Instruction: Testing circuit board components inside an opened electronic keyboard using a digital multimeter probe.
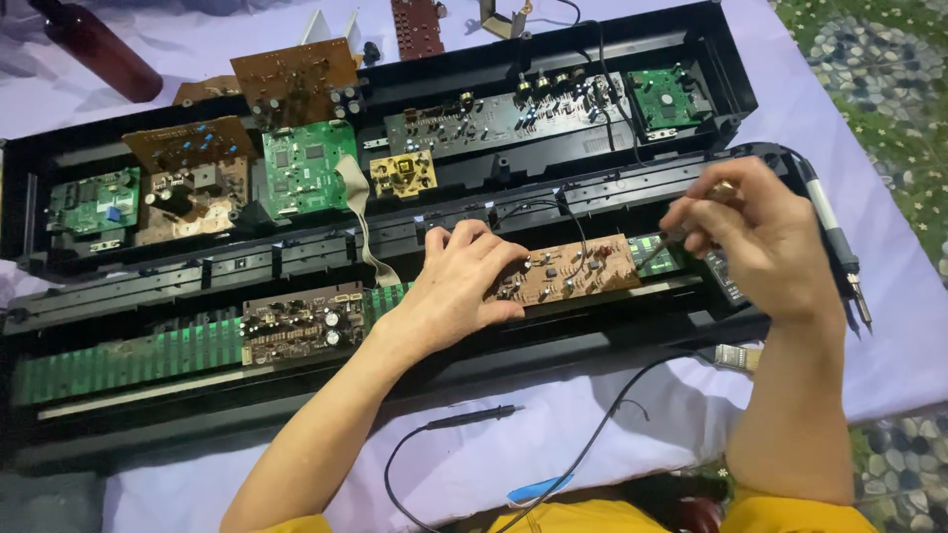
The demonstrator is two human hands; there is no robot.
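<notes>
On brown circuit board (571, 270): left hand (456, 286) pressing, right hand (765, 240) gripping screwdriver (681, 234).

Soft, even light is falling from above, keeping the whole view bright without harsh glare. The lilac cloth (869, 326) is looking slightly washed out near the top edge. Only faint shadows are lying under the left hand (449, 291) and right hand (765, 237). The centre is staying sharp, while the brown bottle (94, 44) in the corner is blurring a little.
</notes>
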